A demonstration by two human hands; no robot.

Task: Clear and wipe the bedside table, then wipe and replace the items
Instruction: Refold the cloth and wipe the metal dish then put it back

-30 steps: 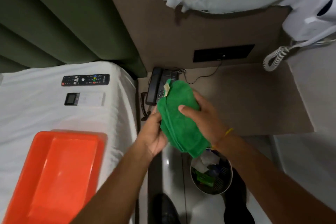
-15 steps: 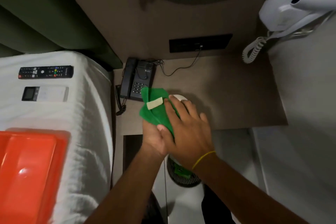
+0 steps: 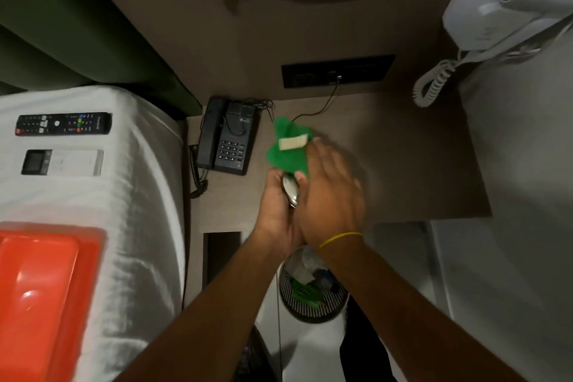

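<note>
Hands (image 3: 310, 195) shifted right, brown bedside table (image 3: 403, 164)

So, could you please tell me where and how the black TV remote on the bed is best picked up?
Take the TV remote across its narrow middle, hand coming from above. It lies flat, buttons up, on the white bed sheet, long axis left to right, both long edges free, clear of the white remote below it.

1. Cloth (image 3: 286, 153): green, fuzzy nap, matt; pale sewn-on tag.
2. Small object (image 3: 290, 192) between the hands: shiny, metal-like, reflective.
3. Counter (image 3: 403, 164): brown, faint wood-grain look, matt, smooth.
4. Telephone (image 3: 229, 139): black plastic, low sheen.
5. Tray (image 3: 43, 298): orange plastic, glossy, bright highlight.
6. Bed sheet (image 3: 139, 195): white cloth, creased, matt.
7. Bin (image 3: 313, 298): perforated metal mesh.
</note>
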